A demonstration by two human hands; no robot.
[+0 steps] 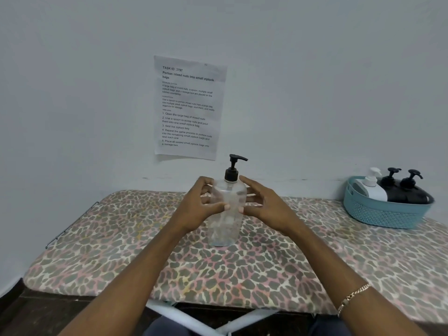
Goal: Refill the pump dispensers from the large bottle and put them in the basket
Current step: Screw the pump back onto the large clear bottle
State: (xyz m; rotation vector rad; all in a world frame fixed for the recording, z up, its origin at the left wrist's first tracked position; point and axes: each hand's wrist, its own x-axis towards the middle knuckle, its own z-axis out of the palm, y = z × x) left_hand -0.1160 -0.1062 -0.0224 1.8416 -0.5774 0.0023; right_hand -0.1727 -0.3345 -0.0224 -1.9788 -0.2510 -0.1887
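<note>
L hand & R hand cup the clear dispenser btwn them: thumbs on its front, fingers curled round the sides, grip looks light. It stands upright on the board, long axis vertical, pump head above the fingertips. Basket sits farther off, right of R hand, so R is nearer. Open board btwn them. 3 pump bottles already inside; spare room hard to tell. Large bottle not in view.
</note>
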